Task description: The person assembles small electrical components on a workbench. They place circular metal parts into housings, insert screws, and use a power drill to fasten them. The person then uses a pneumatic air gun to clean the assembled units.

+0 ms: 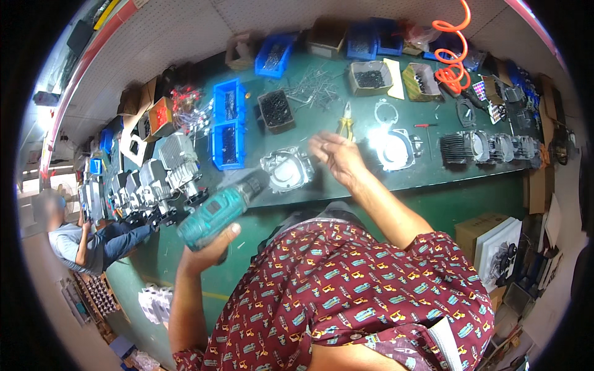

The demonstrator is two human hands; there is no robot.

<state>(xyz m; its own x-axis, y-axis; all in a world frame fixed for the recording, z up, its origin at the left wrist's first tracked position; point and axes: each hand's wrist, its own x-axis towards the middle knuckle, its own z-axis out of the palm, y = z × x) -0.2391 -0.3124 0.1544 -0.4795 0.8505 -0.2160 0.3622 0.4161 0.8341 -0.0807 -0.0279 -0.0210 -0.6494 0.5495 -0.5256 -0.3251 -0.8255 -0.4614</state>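
1. Clearly, the left hand, lower left of centre, has its fingers clamped on the handle of a teal power drill.
2. The drill's dark front end points up and right, close to the left edge of a round-faced metal casting lying mid-frame on the green tabletop; whether they touch, I cannot tell.
3. The right hand hovers just right of that casting, fingers slightly bent and close together; whether they pinch anything, I cannot tell.
4. Yellow-handled pliers lie just above it in the frame.

a coiled orange hose hangs at right.
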